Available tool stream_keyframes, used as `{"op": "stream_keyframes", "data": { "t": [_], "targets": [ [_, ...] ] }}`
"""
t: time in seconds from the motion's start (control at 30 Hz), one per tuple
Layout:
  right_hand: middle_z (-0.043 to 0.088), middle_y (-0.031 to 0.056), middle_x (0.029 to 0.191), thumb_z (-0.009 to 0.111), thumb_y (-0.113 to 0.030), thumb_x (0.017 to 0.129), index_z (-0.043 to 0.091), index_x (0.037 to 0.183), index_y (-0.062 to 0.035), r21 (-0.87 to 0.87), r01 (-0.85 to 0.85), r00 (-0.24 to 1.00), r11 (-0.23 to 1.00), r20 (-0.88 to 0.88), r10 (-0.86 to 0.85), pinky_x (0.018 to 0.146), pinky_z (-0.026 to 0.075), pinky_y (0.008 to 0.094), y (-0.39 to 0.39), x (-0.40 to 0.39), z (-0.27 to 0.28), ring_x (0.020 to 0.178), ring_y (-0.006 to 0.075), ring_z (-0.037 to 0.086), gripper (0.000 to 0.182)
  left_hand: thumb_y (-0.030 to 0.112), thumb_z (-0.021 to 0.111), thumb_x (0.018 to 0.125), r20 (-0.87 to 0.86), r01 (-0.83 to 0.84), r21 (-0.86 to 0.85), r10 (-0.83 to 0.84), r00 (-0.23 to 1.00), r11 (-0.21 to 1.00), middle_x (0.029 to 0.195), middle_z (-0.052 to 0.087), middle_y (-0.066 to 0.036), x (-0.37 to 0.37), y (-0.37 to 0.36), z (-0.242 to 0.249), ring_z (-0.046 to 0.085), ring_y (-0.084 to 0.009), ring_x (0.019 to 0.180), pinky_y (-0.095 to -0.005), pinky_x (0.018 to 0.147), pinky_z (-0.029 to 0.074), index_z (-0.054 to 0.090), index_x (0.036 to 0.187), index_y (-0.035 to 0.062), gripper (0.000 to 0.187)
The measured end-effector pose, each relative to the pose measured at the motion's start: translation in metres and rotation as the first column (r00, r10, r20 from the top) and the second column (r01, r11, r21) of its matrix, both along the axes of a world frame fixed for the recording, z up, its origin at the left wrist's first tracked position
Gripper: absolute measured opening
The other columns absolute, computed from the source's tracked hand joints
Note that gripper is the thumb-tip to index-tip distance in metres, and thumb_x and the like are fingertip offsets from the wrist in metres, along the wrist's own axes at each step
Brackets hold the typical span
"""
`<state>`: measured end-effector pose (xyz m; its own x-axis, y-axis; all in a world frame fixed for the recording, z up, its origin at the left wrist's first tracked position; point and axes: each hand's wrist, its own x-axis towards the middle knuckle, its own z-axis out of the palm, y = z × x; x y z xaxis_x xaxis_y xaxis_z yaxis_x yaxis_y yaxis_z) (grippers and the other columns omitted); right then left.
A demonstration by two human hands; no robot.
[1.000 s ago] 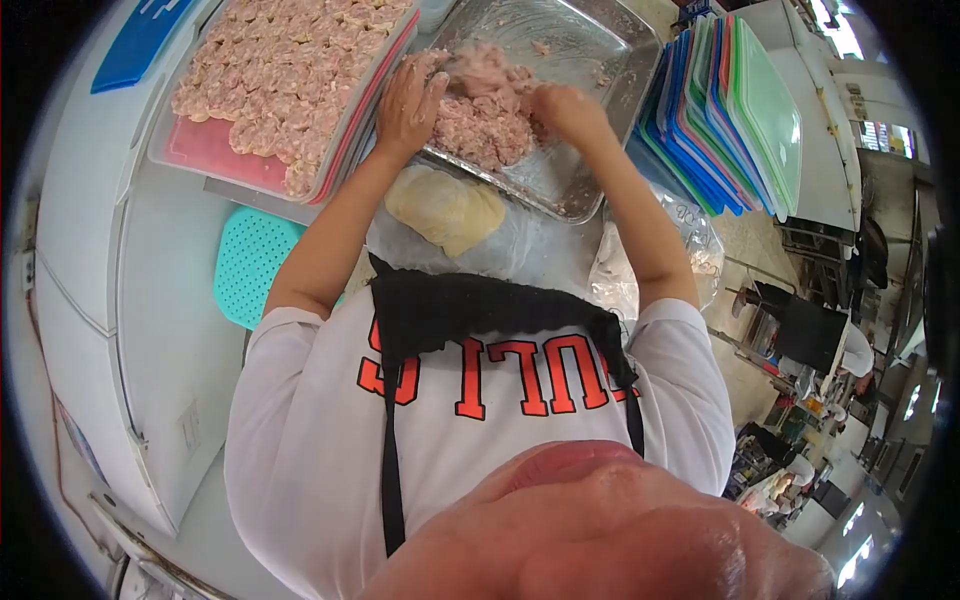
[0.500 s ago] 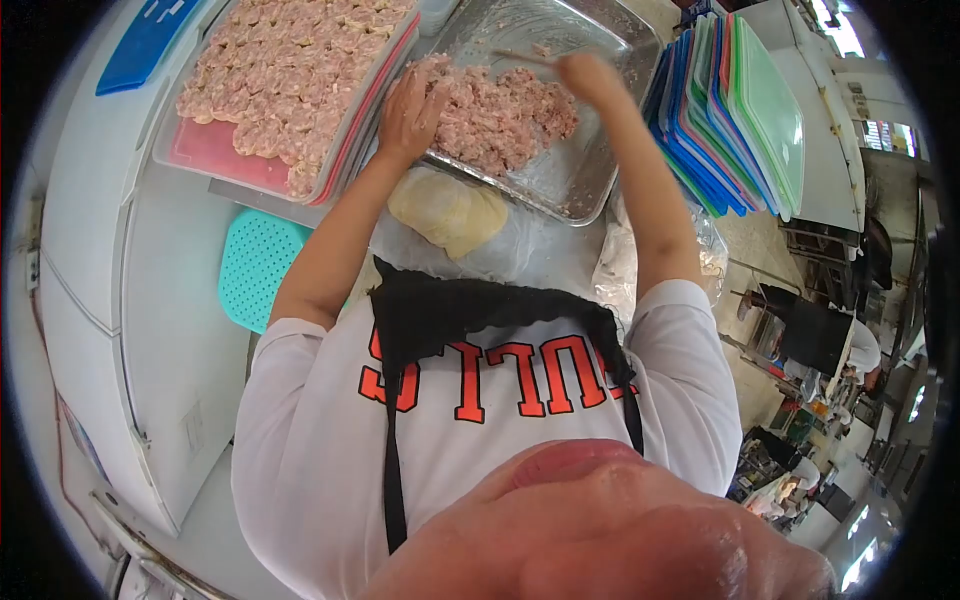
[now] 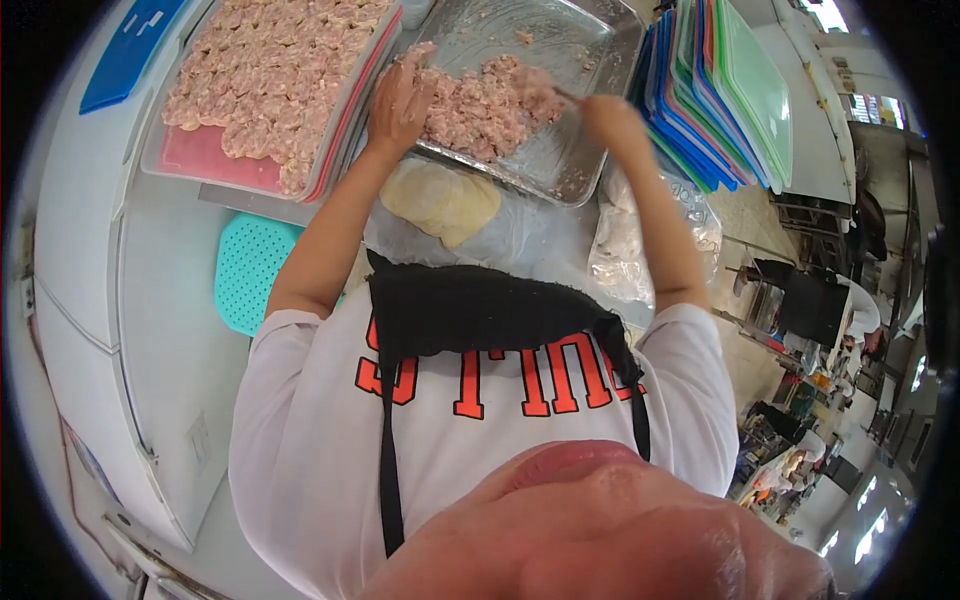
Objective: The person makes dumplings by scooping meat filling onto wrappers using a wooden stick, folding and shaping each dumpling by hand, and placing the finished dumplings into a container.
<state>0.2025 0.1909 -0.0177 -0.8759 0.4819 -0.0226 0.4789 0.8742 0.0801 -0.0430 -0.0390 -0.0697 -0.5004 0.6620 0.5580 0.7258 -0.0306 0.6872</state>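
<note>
White worktop (image 3: 160, 300), pale and smooth. Directly on it: steel tray (image 3: 590, 60) of minced meat at the far edge; beside it to the left, a clear tray (image 3: 165, 160) packed with formed dumplings; nearer, a stack of round wrappers (image 3: 440, 200) on clear plastic sheet (image 3: 520, 240); a teal perforated mat (image 3: 250, 270); a crumpled plastic bag (image 3: 620, 250) at the right.

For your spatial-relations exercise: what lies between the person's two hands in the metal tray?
In the head view, a heap of pink minced meat fills the stretch between the left hand and right hand in the metal tray.
</note>
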Motion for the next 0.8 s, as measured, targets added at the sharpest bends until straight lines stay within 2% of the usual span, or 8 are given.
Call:
{"op": "stream_keyframes", "data": {
  "t": [0.2, 0.3, 0.4, 0.5, 0.6, 0.67, 0.7, 0.8],
  "targets": [
    [0.065, 0.0178, 0.078, 0.05, -0.025, 0.09, 0.063, 0.081, -0.0037, -0.023, -0.309, 0.95, 0.951, -0.045, 0.308, 0.069, 0.05, 0.0462, -0.09, -0.013, 0.002, 0.076, 0.0343, 0.064, 0.026, 0.029, 0.043, 0.093, 0.096, 0.056, 0.103, -0.066, 0.993, 0.993, 0.118, 0.054, -0.022, -0.007, 0.002, -0.008, 0.049, -0.0407, 0.11, -0.0432, 0.095, 0.038, 0.048, 0.127, 0.0075, 0.041],
    [0.066, 0.0156, 0.082, 0.054, -0.036, 0.09, 0.067, 0.084, -0.0048, -0.072, 0.006, 0.96, 0.997, 0.28, 0.015, 0.068, 0.05, 0.0449, -0.062, -0.018, 0.069, 0.076, 0.035, 0.064, 0.035, 0.029, 0.043, 0.093, 0.152, 0.077, 0.164, -0.103, 0.983, 0.983, 0.118, 0.053, -0.022, -0.01, 0.005, -0.016, 0.049, -0.0406, 0.111, -0.0425, 0.095, 0.038, 0.048, 0.128, 0.0063, 0.042],
    [0.067, 0.0154, 0.084, 0.055, -0.039, 0.089, 0.069, 0.086, -0.0069, -0.152, 0.099, 0.966, 0.983, 0.25, -0.059, 0.07, 0.051, 0.0445, -0.019, -0.025, 0.086, 0.079, 0.0355, 0.065, 0.035, 0.028, 0.043, 0.092, 0.178, 0.068, 0.15, -0.095, 0.98, 0.986, 0.119, 0.053, -0.022, -0.008, 0.002, -0.009, 0.048, -0.0406, 0.111, -0.0423, 0.096, 0.038, 0.048, 0.127, 0.0052, 0.042],
    [0.067, 0.0178, 0.084, 0.057, -0.028, 0.083, 0.069, 0.082, -0.0051, -0.142, 0.083, 0.996, 0.986, -0.022, -0.087, 0.072, 0.052, 0.046, 0.021, -0.032, 0.028, 0.08, 0.0354, 0.065, 0.026, 0.028, 0.044, 0.092, 0.123, 0.037, 0.13, -0.053, 0.991, 0.991, 0.12, 0.052, -0.021, -0.008, 0.002, -0.014, 0.048, -0.0403, 0.112, -0.0423, 0.096, 0.038, 0.048, 0.127, 0.0056, 0.042],
    [0.067, 0.0185, 0.084, 0.057, -0.025, 0.081, 0.069, 0.084, -0.0051, -0.071, 0.008, 1.0, 0.997, -0.02, -0.01, 0.072, 0.052, 0.0459, 0.011, -0.04, -0.042, 0.079, 0.0357, 0.065, 0.023, 0.028, 0.044, 0.092, 0.062, 0.028, 0.097, -0.034, 0.997, 0.995, 0.12, 0.052, -0.021, -0.006, 0.0, -0.004, 0.048, -0.0403, 0.112, -0.0428, 0.096, 0.037, 0.048, 0.128, 0.007, 0.041],
    [0.067, 0.0192, 0.085, 0.058, -0.024, 0.078, 0.068, 0.087, -0.0052, -0.098, 0.013, 1.0, 0.995, -0.001, -0.013, 0.072, 0.052, 0.0463, -0.042, -0.043, -0.03, 0.08, 0.0362, 0.065, 0.023, 0.027, 0.044, 0.092, 0.063, 0.028, 0.085, -0.034, 0.997, 0.996, 0.12, 0.052, -0.021, -0.006, 0.0, -0.004, 0.048, -0.0403, 0.112, -0.0429, 0.096, 0.037, 0.048, 0.128, 0.0073, 0.041],
    [0.067, 0.0187, 0.086, 0.056, -0.025, 0.082, 0.068, 0.091, -0.0055, -0.072, -0.164, 0.986, 0.984, 0.018, 0.166, 0.072, 0.052, 0.0467, -0.057, -0.034, -0.012, 0.082, 0.036, 0.065, 0.025, 0.027, 0.044, 0.092, 0.066, 0.031, 0.071, -0.036, 0.997, 0.997, 0.12, 0.052, -0.021, -0.006, 0.0, -0.004, 0.048, -0.0403, 0.112, -0.043, 0.096, 0.037, 0.048, 0.128, 0.0076, 0.041],
    [0.067, 0.017, 0.087, 0.053, -0.026, 0.086, 0.068, 0.091, -0.0055, -0.144, 0.001, 0.995, 0.99, 0.095, 0.012, 0.072, 0.052, 0.0472, -0.03, -0.024, 0.027, 0.082, 0.0355, 0.066, 0.026, 0.027, 0.044, 0.093, 0.074, 0.0, 0.049, -0.004, 0.997, 0.999, 0.12, 0.052, -0.021, -0.004, 0.001, -0.006, 0.047, -0.0403, 0.112, -0.043, 0.096, 0.037, 0.048, 0.127, 0.0075, 0.04]
  ]
}}
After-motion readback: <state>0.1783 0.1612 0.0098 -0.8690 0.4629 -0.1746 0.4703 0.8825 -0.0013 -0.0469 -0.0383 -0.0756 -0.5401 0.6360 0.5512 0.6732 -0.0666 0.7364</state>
